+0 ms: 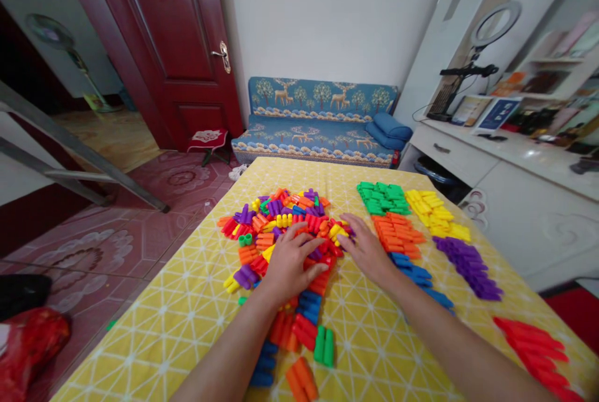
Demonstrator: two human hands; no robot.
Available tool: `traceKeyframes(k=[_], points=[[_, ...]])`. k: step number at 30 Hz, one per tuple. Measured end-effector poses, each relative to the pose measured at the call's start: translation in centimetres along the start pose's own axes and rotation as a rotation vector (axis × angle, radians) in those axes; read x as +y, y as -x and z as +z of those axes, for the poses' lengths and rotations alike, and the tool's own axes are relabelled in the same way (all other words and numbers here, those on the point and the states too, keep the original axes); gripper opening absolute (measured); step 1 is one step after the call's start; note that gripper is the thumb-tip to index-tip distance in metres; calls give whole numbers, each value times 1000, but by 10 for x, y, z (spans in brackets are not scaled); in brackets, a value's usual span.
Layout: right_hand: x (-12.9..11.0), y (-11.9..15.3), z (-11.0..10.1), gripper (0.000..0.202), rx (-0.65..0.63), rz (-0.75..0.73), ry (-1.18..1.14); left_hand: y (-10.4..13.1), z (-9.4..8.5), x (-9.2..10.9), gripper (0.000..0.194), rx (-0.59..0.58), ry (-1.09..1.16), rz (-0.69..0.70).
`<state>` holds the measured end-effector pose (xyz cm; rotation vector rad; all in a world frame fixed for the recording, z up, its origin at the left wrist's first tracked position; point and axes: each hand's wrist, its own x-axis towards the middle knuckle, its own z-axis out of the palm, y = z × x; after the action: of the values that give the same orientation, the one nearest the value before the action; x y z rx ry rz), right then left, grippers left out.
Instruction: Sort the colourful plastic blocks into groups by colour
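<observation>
Working right at the mixed pile (279, 207) of coloured plastic pieces, both hands are in among it, and this looks like a sorting-through moment. Left hand (289, 261) is over the pile's near side, fingers loosely spread, thumb well apart from them, nothing clearly pinched. Right hand (369, 252) comes in at the pile's right edge, thumb and forefinger parted around a small gap; whether they grip a piece, I can't tell. A yellow piece (337, 233) sits just beside that right thumb, at the pile's edge, while red pieces lie under and beyond the left fingers. Picking one out would call for a narrower pinch and a lift clear of its neighbours.

And right of the pile, look, single-colour groups: green (382, 198), orange (397, 235) and blue (412, 269) nearer it, yellow (433, 211) and purple (468, 264) farther out, red (533, 349) farthest, towards the person. Just on the near side of the pile, a green piece (324, 346) lies on the patterned tablecloth (374, 352).
</observation>
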<state>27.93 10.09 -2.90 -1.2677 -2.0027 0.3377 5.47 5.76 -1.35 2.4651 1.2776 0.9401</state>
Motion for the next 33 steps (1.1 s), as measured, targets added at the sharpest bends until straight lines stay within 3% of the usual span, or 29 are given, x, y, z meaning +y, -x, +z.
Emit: traceKeyframes(k=[4, 8, 14, 20, 23, 30, 33], points=[[-24, 31, 38, 54, 115, 130, -130, 2, -3, -2, 34, 195, 122, -105], [-39, 40, 46, 46, 133, 231, -277, 4, 0, -10, 40, 316, 145, -216], [-74, 60, 52, 50, 68, 224, -429, 4, 0, -22, 65, 131, 171, -221], [-90, 62, 48, 37, -53, 157, -583, 6, -2, -26, 40, 68, 185, -225], [-89, 62, 46, 26, -62, 141, -616, 7, -2, -25, 42, 42, 150, -222], [-68, 58, 51, 18, 304, 273, -401, 9, -3, -22, 70, -64, -74, -226], [-57, 54, 57, 37, 372, 246, -333, 9, -2, -25, 64, -62, -40, -230]])
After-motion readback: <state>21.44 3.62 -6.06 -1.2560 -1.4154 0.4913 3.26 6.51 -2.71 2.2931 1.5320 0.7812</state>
